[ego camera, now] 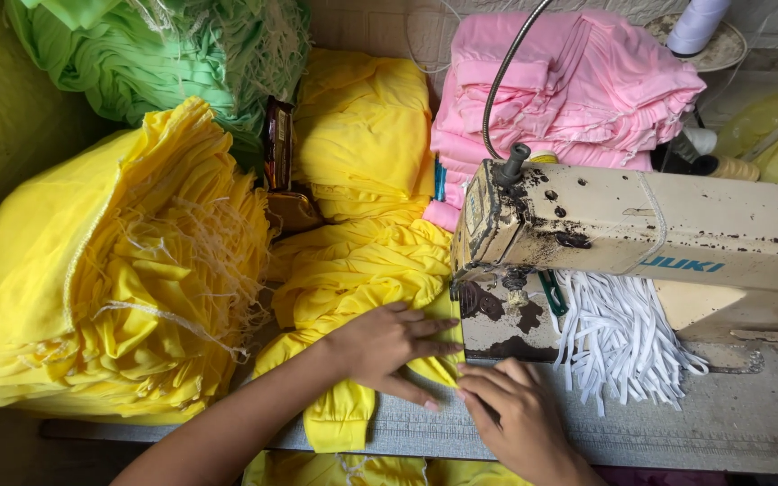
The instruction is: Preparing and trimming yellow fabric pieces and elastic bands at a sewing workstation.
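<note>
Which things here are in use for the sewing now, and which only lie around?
In use: left hand, right hand, yellow garment, sewing machine.

Lying about: yellow fabric bundle, green fabric, pink stack, white strips, thread cone.

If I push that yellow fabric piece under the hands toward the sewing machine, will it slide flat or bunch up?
The yellow fabric piece is probably floppy: it already lies in soft folds and drapes over the table edge. It would likely bunch unless pressed flat, as the left hand and right hand do beside the worn cream sewing machine. It looks light for its size.
</note>
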